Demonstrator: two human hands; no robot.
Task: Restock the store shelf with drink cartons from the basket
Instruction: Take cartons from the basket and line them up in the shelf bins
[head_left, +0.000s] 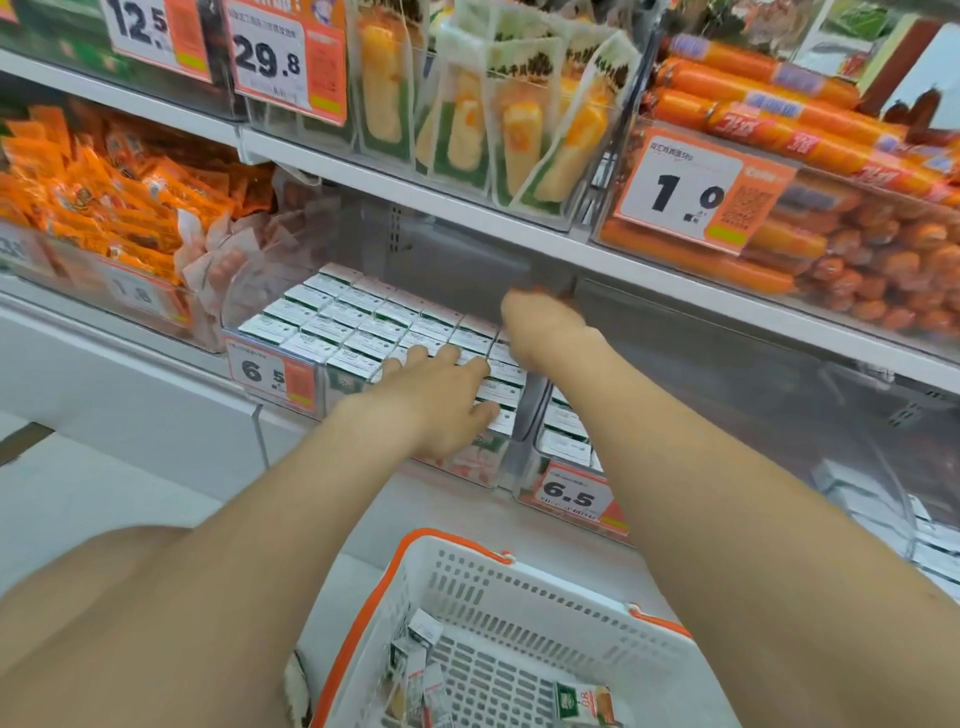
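Observation:
Rows of white-topped drink cartons fill a clear shelf bin at centre. My left hand lies flat on the front cartons, fingers spread, holding nothing. My right hand reaches further back over the rows, next to the clear divider; its fingers curl away from me and I cannot see whether they hold a carton. A white basket with orange rim sits below, with a few cartons lying in it.
Clear bins of orange snack packs stand to the left and sausages on the right upper shelf. The shelf edge hangs just above my hands. Price tags clip to the bin fronts. More cartons sit right of the divider.

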